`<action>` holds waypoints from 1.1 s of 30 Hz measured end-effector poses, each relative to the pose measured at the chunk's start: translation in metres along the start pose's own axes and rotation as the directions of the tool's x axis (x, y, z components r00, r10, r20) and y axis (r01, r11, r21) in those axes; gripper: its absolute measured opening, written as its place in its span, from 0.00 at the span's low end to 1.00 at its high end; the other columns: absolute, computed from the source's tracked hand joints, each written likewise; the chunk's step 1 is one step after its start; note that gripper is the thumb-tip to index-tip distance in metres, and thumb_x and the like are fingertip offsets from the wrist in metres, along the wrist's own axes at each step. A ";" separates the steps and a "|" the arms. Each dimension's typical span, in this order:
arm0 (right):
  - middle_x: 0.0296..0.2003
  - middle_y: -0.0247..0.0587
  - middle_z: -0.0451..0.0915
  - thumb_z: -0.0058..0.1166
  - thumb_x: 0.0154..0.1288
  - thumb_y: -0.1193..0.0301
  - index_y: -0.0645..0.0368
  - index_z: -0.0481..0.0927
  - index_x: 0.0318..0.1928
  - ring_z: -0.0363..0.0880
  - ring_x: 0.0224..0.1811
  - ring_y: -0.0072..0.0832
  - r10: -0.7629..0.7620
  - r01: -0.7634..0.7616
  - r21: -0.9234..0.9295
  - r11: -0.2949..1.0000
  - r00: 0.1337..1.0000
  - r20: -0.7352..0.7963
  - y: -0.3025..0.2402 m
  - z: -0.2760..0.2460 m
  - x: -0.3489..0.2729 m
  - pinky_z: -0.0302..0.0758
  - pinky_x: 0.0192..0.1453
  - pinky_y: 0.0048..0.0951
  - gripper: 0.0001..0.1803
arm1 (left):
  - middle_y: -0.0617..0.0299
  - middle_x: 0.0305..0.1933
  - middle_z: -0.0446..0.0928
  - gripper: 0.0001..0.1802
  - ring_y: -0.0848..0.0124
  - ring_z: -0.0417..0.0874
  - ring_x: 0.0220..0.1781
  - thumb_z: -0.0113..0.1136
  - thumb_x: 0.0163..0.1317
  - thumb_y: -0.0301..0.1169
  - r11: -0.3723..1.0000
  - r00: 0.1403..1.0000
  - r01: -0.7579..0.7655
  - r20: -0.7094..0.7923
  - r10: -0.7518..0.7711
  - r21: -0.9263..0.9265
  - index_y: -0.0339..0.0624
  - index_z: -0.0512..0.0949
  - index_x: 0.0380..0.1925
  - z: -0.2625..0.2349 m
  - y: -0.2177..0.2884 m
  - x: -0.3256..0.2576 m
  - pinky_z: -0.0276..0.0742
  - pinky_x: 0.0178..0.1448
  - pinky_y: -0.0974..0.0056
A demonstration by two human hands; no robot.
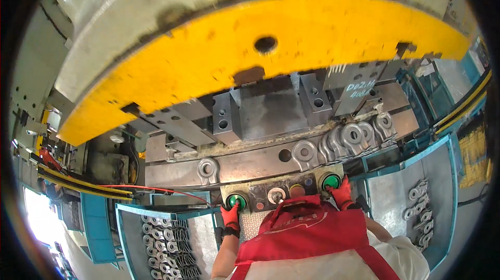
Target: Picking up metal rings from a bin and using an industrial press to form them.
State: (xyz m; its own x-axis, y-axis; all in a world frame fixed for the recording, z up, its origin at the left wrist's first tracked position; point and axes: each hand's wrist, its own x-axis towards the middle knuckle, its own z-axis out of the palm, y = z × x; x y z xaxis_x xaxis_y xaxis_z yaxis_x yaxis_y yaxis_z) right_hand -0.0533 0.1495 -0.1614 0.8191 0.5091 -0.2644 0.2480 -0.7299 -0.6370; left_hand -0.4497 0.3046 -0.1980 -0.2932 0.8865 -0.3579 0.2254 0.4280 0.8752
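Observation:
My left hand (pixel 230 216), in a red glove, is at the left green push button (pixel 236 202) of a control box, one digit resting on the button and the others apart from it. The right green push button (pixel 332 181) has my right hand (pixel 341 195) against it, also red-gloved with its fingers spread. Neither hand grips a part. Between the buttons, the control panel (pixel 258 192) carries smaller knobs. Just beyond it, on the steel press bed, lie a single ring-shaped metal part (pixel 208 169) at left and a row of similar ring-shaped parts (pixel 352 135) at right.
Above the bed hangs a large press ram with a yellow face (pixel 312 25). Steel die blocks (pixel 226 118) stand under it. A blue-edged tray (pixel 205 230) at left holds rows of ring parts; another blue-edged tray (pixel 388 196) at right holds several. A red hose (pixel 151 188) runs at left.

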 end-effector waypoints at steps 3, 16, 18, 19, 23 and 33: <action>0.51 0.62 0.62 0.66 0.31 0.57 0.66 0.50 0.60 0.61 0.55 0.52 0.014 -0.014 -0.022 1.000 1.000 -0.003 -0.003 -0.001 0.000 0.60 0.58 0.42 0.56 | 0.51 0.48 0.72 0.42 0.65 0.74 0.47 0.71 0.38 0.35 0.998 0.998 0.057 -0.006 -0.057 0.008 0.34 0.61 0.54 -0.001 0.003 0.000 0.70 0.50 0.64; 0.55 0.62 0.59 0.68 0.32 0.54 0.65 0.49 0.61 0.57 0.59 0.51 0.031 -0.032 0.019 0.999 0.998 0.059 -0.002 -0.006 -0.001 0.57 0.60 0.40 0.59 | 0.39 0.45 0.72 0.47 0.51 0.74 0.49 0.58 0.42 0.60 0.636 0.982 -0.097 0.179 -0.066 0.766 0.31 0.62 0.52 -0.016 0.089 -0.025 0.69 0.51 0.55; 0.55 0.62 0.59 0.68 0.32 0.54 0.65 0.49 0.61 0.57 0.59 0.51 0.041 -0.043 0.027 0.999 0.994 0.098 -0.004 -0.010 0.000 0.58 0.60 0.40 0.59 | 0.42 0.39 0.75 0.38 0.49 0.76 0.44 0.55 0.45 0.59 0.388 0.936 -0.290 0.344 -0.076 0.875 0.34 0.71 0.43 -0.018 0.153 -0.040 0.71 0.47 0.54; 0.54 0.63 0.60 0.68 0.32 0.53 0.66 0.48 0.61 0.57 0.58 0.51 0.019 -0.024 0.051 0.998 0.994 0.108 -0.005 -0.012 0.001 0.58 0.60 0.40 0.59 | 0.43 0.37 0.76 0.34 0.49 0.76 0.43 0.54 0.46 0.58 0.332 0.917 -0.356 0.394 -0.054 0.874 0.36 0.73 0.39 -0.013 0.188 -0.049 0.71 0.46 0.54; 0.53 0.64 0.60 0.68 0.32 0.54 0.66 0.48 0.61 0.58 0.58 0.52 0.041 -0.042 0.012 0.999 0.992 0.117 -0.006 -0.014 0.002 0.59 0.59 0.41 0.59 | 0.51 0.33 0.78 0.22 0.59 0.79 0.36 0.59 0.50 0.42 0.665 0.658 -0.702 0.586 0.472 0.253 0.43 0.73 0.44 0.039 0.322 -0.073 0.72 0.40 0.60; 0.53 0.62 0.62 0.67 0.34 0.51 0.67 0.49 0.61 0.58 0.58 0.50 -0.026 0.013 0.153 0.988 0.996 0.081 -0.012 -0.024 -0.012 0.59 0.60 0.39 0.58 | 0.37 0.49 0.68 0.45 0.51 0.72 0.51 0.51 0.48 0.59 0.169 0.544 -0.731 0.416 0.728 0.661 0.26 0.60 0.52 0.266 0.515 0.065 0.69 0.52 0.55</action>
State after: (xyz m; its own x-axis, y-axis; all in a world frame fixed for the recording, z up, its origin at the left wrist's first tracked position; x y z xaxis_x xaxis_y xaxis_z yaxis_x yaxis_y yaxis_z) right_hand -0.0533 0.1411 -0.1333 0.7676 0.5630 -0.3062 0.1762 -0.6447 -0.7439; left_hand -0.1059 0.6296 0.1426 0.3912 0.8675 0.3072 0.8666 -0.4596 0.1942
